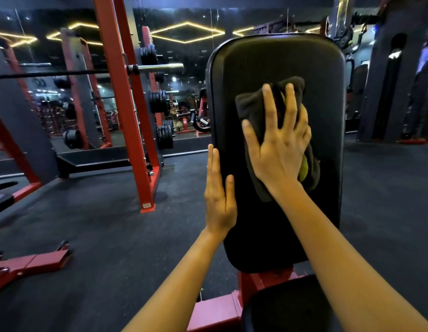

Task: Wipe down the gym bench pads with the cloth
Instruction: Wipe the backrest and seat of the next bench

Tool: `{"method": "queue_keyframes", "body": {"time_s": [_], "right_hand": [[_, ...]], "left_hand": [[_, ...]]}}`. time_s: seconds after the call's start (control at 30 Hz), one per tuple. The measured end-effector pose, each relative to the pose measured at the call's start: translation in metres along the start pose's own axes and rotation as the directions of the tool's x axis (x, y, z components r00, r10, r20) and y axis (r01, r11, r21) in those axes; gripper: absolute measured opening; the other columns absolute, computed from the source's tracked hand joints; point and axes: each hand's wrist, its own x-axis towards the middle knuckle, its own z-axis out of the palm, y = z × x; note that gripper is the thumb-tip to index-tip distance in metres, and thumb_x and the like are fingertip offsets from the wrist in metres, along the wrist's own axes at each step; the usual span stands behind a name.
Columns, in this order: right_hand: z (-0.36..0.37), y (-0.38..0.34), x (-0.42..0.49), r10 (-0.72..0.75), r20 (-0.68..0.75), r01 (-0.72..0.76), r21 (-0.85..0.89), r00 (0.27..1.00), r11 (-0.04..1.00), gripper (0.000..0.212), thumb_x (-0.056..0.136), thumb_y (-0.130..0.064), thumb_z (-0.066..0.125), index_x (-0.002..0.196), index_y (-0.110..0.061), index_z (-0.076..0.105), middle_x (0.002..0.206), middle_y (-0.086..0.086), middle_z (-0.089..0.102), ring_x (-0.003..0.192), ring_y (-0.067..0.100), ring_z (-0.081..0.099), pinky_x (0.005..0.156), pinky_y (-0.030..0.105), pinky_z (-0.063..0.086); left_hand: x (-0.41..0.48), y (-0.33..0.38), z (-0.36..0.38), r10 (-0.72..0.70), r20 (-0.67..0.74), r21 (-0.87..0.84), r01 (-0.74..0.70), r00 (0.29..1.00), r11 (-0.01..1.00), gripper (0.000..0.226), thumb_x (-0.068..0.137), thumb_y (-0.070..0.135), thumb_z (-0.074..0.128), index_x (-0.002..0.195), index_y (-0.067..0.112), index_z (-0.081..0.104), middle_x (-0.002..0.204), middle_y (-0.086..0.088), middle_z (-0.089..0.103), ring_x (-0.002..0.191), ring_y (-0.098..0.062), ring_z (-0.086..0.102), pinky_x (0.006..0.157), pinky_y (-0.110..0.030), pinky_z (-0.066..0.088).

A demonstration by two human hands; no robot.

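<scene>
We stand in a dim gym with a dark rubber floor [107,236], yellow diamond-shaped ceiling lights [188,32] reflected in a mirror wall, and a red rack upright [126,104] to our left carrying a chrome bar end [161,66] and stacks of black weight plates [158,101]. Straight ahead of us the black back pad [275,56] of a bench rises at a tilt, mounted on a red frame [215,310]. The dark seat pad [287,307] lies below it at the bottom of the view. Our right hand [277,152] lies flat on the middle of the back pad with its fingers spread and straight, pressing down a dark cloth [250,106]. The cloth is bunched beneath the palm, and a yellow-green patch of it shows by the heel of the hand. It spreads past our fingertips above and hangs below the wrist. Our left hand [219,195] is unclenched, fingers straight and close together. It rests against the left edge of the back pad, holding nothing, and its thumb lies on the pad's face. Both forearms reach in bare from the bottom of the view. A low red frame piece [33,262] sits on the floor at far left.
</scene>
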Motion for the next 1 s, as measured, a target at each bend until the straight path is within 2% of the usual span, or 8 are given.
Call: {"method": "queue_keyframes", "body": {"time_s": [0.13, 0.37, 0.53, 0.7, 0.77, 0.87, 0.93, 1.0], "right_hand": [[0.0, -0.008, -0.01, -0.105, 0.03, 0.105, 0.012, 0.994, 0.994, 0.06, 0.095, -0.062, 0.014, 0.148, -0.036, 0.027, 0.158, 0.008, 0.024, 0.134, 0.043, 0.029, 0.103, 0.061, 0.028], [0.009, -0.008, -0.067, -0.216, 0.036, 0.217, -0.045, 0.976, 0.975, 0.047, 0.099, -0.053, 0.031, 0.144, -0.039, 0.027, 0.153, 0.002, 0.018, 0.131, 0.04, 0.029, 0.101, 0.056, 0.03], [0.012, 0.002, -0.116, -0.219, 0.083, 0.225, -0.062, 0.972, 0.972, 0.046, 0.099, -0.052, 0.031, 0.143, -0.038, 0.028, 0.151, 0.004, 0.017, 0.13, 0.039, 0.029, 0.101, 0.056, 0.032], [0.015, 0.024, -0.172, -0.237, 0.133, 0.25, -0.085, 0.962, 0.965, 0.05, 0.098, -0.052, 0.037, 0.143, -0.033, 0.028, 0.149, 0.009, 0.019, 0.13, 0.039, 0.029, 0.1, 0.057, 0.035], [0.014, 0.036, -0.186, -0.315, 0.155, 0.33, -0.084, 0.936, 0.94, 0.053, 0.097, -0.053, 0.039, 0.145, -0.032, 0.025, 0.148, 0.011, 0.02, 0.131, 0.04, 0.028, 0.1, 0.057, 0.036], [0.006, 0.069, -0.191, -0.502, 0.223, 0.526, -0.06, 0.836, 0.849, 0.058, 0.096, -0.054, 0.041, 0.146, -0.033, 0.018, 0.147, 0.01, 0.022, 0.131, 0.038, 0.028, 0.1, 0.055, 0.037], [0.0, 0.085, -0.181, -0.369, 0.207, 0.389, -0.067, 0.906, 0.919, 0.06, 0.094, -0.049, 0.045, 0.145, -0.032, 0.019, 0.147, 0.011, 0.021, 0.129, 0.037, 0.03, 0.099, 0.054, 0.038], [-0.002, 0.078, -0.163, 0.062, 0.106, -0.056, -0.058, 0.992, 0.997, 0.062, 0.092, -0.044, 0.046, 0.145, -0.027, 0.019, 0.15, 0.017, 0.021, 0.129, 0.039, 0.031, 0.1, 0.056, 0.036]], "left_hand": [[-0.016, -0.009, -0.003, -0.017, 0.028, -0.028, 0.018, 0.999, 0.999, 0.053, 0.098, 0.011, 0.036, 0.146, 0.005, 0.013, 0.155, -0.01, 0.015, 0.146, -0.018, 0.014, 0.117, -0.031, 0.019], [-0.054, -0.022, -0.014, -0.058, 0.117, -0.079, 0.068, 0.991, 0.995, 0.055, 0.098, 0.011, 0.036, 0.147, 0.014, 0.011, 0.155, -0.005, 0.013, 0.145, -0.022, 0.016, 0.117, -0.034, 0.021], [-0.094, -0.027, -0.02, -0.126, 0.195, -0.113, 0.15, 0.973, 0.982, 0.057, 0.096, 0.005, 0.038, 0.147, 0.007, 0.01, 0.155, -0.012, 0.013, 0.145, -0.019, 0.016, 0.116, -0.029, 0.02], [-0.131, -0.027, -0.023, -0.259, 0.233, -0.141, 0.296, 0.937, 0.945, 0.058, 0.097, 0.014, 0.038, 0.149, 0.014, 0.013, 0.155, -0.01, 0.019, 0.143, -0.016, 0.023, 0.114, -0.03, 0.027], [-0.144, -0.026, -0.026, -0.304, 0.239, -0.152, 0.344, 0.922, 0.927, 0.057, 0.094, 0.015, 0.039, 0.147, 0.008, 0.017, 0.153, -0.005, 0.025, 0.141, -0.012, 0.027, 0.113, -0.031, 0.029], [-0.156, -0.02, -0.029, -0.345, 0.232, -0.215, 0.394, 0.91, 0.894, 0.061, 0.087, 0.017, 0.039, 0.145, 0.003, 0.023, 0.152, -0.01, 0.027, 0.142, -0.018, 0.026, 0.115, -0.044, 0.026], [-0.155, -0.014, -0.029, -0.324, 0.215, -0.256, 0.373, 0.921, 0.892, 0.062, 0.087, 0.018, 0.037, 0.145, 0.006, 0.022, 0.154, -0.012, 0.023, 0.144, -0.022, 0.022, 0.116, -0.049, 0.021], [-0.149, -0.007, -0.027, -0.325, 0.207, -0.27, 0.373, 0.923, 0.887, 0.058, 0.091, 0.026, 0.036, 0.145, 0.013, 0.019, 0.155, -0.01, 0.02, 0.145, -0.022, 0.019, 0.117, -0.05, 0.019]]}}
